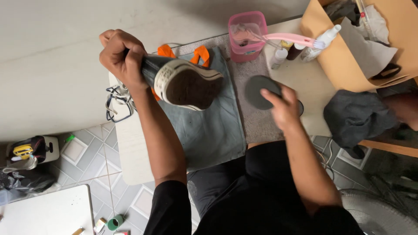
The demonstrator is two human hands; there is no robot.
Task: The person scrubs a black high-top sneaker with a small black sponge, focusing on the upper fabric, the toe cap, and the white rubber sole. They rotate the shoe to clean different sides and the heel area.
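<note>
Left hand (121, 56) is what I see first: it is closed tight around the upper of a dark sneaker (183, 80), holding it up off the tabletop (305, 82) with the worn sole and white rubber edge turned toward me. The shoe hangs above a grey-blue cloth (213, 130) that has orange straps at its far end, and loose laces (116, 102) dangle just below my wrist. My right hand (283, 106) lies palm down with the fingers spread only slightly, pressing on a round dark disc (257, 91) that rests on a pale mat on the tabletop; I cannot tell whether the fingers curl under its edge. Beyond the disc stands a pink tub (247, 37) with a pink brush (287, 40) laid across it, and a few small bottles (281, 56) stand just beside that. A brown cardboard box (335, 56) sits at the far right, and a dark rag (355, 115) lies crumpled near my right forearm. Below, the tiled floor (100, 174) shows.
</note>
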